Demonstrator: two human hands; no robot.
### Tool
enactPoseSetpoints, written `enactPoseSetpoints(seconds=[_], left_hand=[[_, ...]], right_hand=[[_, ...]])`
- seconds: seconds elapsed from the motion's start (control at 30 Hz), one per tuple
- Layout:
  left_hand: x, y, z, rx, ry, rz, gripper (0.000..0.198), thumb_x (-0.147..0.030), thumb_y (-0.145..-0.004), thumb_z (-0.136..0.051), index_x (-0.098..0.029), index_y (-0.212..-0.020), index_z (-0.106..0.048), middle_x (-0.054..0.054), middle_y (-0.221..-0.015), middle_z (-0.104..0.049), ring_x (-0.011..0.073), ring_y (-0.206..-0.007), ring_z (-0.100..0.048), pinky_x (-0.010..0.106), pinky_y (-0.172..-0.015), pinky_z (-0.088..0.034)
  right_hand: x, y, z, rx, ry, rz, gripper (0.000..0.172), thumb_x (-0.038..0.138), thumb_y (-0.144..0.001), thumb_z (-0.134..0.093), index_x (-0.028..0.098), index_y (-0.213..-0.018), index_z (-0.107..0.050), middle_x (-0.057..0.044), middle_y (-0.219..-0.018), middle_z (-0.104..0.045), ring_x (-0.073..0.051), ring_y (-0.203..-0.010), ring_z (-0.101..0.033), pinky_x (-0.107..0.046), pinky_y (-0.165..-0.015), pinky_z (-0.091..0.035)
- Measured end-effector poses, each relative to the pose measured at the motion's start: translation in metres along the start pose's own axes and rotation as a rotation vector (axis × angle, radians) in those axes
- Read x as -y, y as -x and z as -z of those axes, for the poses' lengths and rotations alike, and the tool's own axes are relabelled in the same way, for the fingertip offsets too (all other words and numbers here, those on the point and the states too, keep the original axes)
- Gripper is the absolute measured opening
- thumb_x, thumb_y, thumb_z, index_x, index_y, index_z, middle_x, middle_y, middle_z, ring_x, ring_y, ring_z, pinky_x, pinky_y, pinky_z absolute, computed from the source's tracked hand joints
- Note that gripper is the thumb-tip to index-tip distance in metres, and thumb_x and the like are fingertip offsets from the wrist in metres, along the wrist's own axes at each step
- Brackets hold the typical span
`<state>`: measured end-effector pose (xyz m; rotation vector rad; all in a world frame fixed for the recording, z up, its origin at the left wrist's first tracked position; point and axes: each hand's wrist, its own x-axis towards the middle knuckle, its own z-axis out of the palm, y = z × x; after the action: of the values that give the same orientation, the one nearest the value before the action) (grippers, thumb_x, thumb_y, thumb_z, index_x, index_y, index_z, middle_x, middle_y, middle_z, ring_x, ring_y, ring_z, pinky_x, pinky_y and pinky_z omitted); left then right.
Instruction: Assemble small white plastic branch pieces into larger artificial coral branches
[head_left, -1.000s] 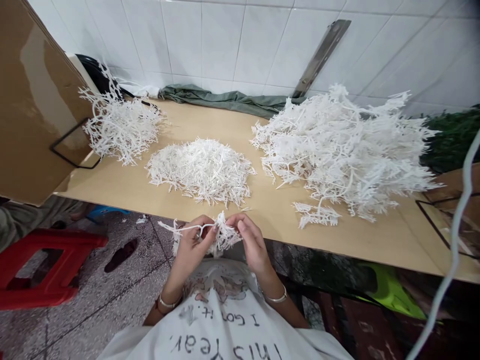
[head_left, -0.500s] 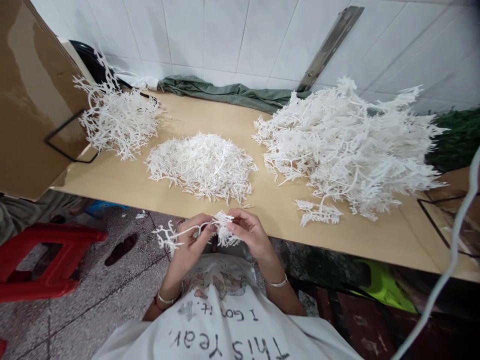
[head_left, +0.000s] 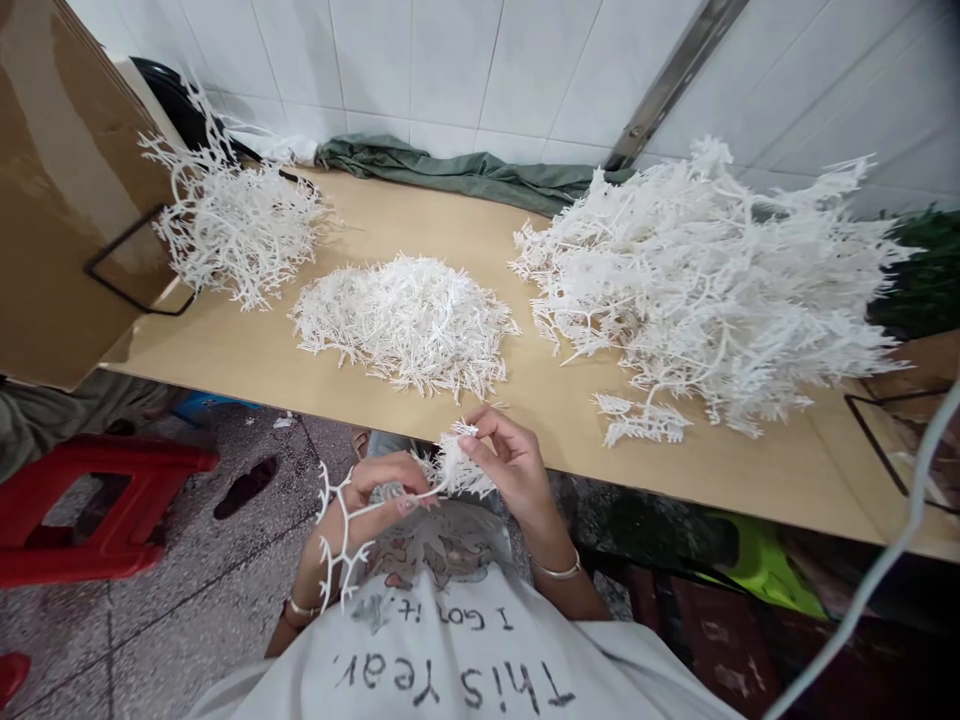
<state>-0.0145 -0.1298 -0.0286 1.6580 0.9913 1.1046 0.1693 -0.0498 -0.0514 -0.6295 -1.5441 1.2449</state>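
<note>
My left hand point(head_left: 379, 495) is closed round the stem of a white plastic branch frame point(head_left: 337, 525), whose bare twigs hang down to the left over my lap. My right hand point(head_left: 506, 465) pinches a small bunch of white plastic sprigs point(head_left: 459, 468) at the frame's right end, just below the table's front edge. On the tan table point(head_left: 247, 360), a flat heap of loose white sprigs point(head_left: 405, 322) lies straight ahead of both hands.
A big pile of white branches point(head_left: 712, 290) fills the table's right. A smaller pile of stripped frames point(head_left: 236, 230) sits far left by a cardboard sheet point(head_left: 52, 200). Green cloth point(head_left: 465, 175) lies along the tiled wall. A red stool point(head_left: 97, 510) stands on the floor at left.
My left hand has dropped and swung the frame's bare end down and left. My right hand moved slightly up and right with the sprigs. The view tilted a little.
</note>
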Motion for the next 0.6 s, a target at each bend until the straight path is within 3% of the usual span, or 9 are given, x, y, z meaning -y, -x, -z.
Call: enactPoseSetpoints(seconds=[0.1, 0.2, 0.3, 0.37, 0.4, 0.47, 0.53, 0.6], left_hand=[[0.003, 0.012, 0.002, 0.096, -0.068, -0.071, 0.024, -0.022, -0.087, -0.054, -0.024, -0.103, -0.071, 0.009, -0.090, -0.069, 0.0174, -0.083, -0.062, 0.030, -0.080, -0.046], [0.004, 0.030, 0.009, 0.120, -0.122, -0.080, 0.045, -0.018, -0.083, -0.059, -0.031, -0.126, -0.061, 0.009, -0.110, -0.068, 0.0217, -0.101, -0.062, 0.035, -0.093, -0.046], [0.005, 0.055, 0.029, 0.261, -0.255, 0.120, 0.061, -0.017, -0.083, -0.058, -0.036, -0.140, -0.045, 0.006, -0.136, -0.053, 0.0239, -0.126, -0.051, 0.036, -0.107, -0.041], [0.006, 0.075, 0.047, 0.288, -0.378, 0.287, 0.057, -0.023, -0.085, -0.056, -0.033, -0.140, -0.045, 0.005, -0.142, -0.046, 0.0229, -0.132, -0.046, 0.034, -0.110, -0.038], [0.007, 0.085, 0.056, 0.215, -0.442, 0.364, 0.051, -0.027, -0.088, -0.053, -0.031, -0.138, -0.048, 0.005, -0.140, -0.048, 0.0216, -0.131, -0.047, 0.032, -0.111, -0.037], [0.006, 0.098, 0.067, -0.047, -0.533, 0.458, 0.040, -0.033, -0.089, -0.051, -0.027, -0.127, -0.059, 0.005, -0.131, -0.057, 0.0184, -0.122, -0.054, 0.025, -0.105, -0.041], [-0.001, 0.100, 0.068, -0.470, -0.574, 0.448, 0.030, -0.038, -0.088, -0.054, -0.024, -0.111, -0.067, 0.004, -0.114, -0.066, 0.0147, -0.105, -0.062, 0.018, -0.093, -0.045], [-0.014, 0.088, 0.058, -0.921, -0.532, 0.303, 0.025, -0.038, -0.090, -0.050, -0.020, -0.100, -0.066, 0.003, -0.103, -0.067, 0.0128, -0.095, -0.062, 0.018, -0.086, -0.046]], right_hand=[[0.002, 0.003, -0.001, -0.024, 0.014, -0.008, 0.027, 0.034, -0.086, -0.058, 0.014, -0.070, -0.049, -0.001, -0.065, -0.052, -0.008, -0.064, -0.049, -0.020, -0.062, -0.039], [0.003, 0.006, -0.003, -0.007, 0.027, -0.031, 0.027, 0.033, -0.088, -0.056, 0.014, -0.069, -0.050, -0.001, -0.062, -0.053, -0.007, -0.059, -0.050, -0.019, -0.057, -0.037], [0.004, 0.007, -0.004, 0.014, 0.025, -0.042, 0.027, 0.032, -0.088, -0.056, 0.014, -0.069, -0.050, 0.000, -0.060, -0.054, -0.006, -0.057, -0.051, -0.019, -0.055, -0.037], [0.004, 0.007, -0.005, 0.042, 0.017, -0.024, 0.027, 0.031, -0.087, -0.057, 0.014, -0.068, -0.049, 0.000, -0.059, -0.053, -0.006, -0.055, -0.049, -0.018, -0.055, -0.037], [0.005, 0.007, -0.005, 0.071, 0.012, -0.017, 0.027, 0.031, -0.087, -0.057, 0.014, -0.068, -0.048, 0.001, -0.059, -0.052, -0.006, -0.055, -0.048, -0.018, -0.055, -0.038], [0.006, 0.006, -0.006, 0.160, 0.004, -0.019, 0.024, 0.029, -0.087, -0.058, 0.014, -0.070, -0.050, 0.000, -0.061, -0.054, -0.006, -0.056, -0.049, -0.018, -0.056, -0.039], [0.009, 0.005, -0.008, 0.262, 0.004, -0.019, 0.020, 0.027, -0.087, -0.058, 0.013, -0.073, -0.054, 0.000, -0.064, -0.056, -0.006, -0.058, -0.050, -0.018, -0.058, -0.039], [0.011, 0.003, -0.010, 0.339, 0.003, 0.005, 0.017, 0.026, -0.087, -0.057, 0.013, -0.075, -0.056, -0.001, -0.066, -0.056, -0.005, -0.061, -0.051, -0.017, -0.060, -0.040]])
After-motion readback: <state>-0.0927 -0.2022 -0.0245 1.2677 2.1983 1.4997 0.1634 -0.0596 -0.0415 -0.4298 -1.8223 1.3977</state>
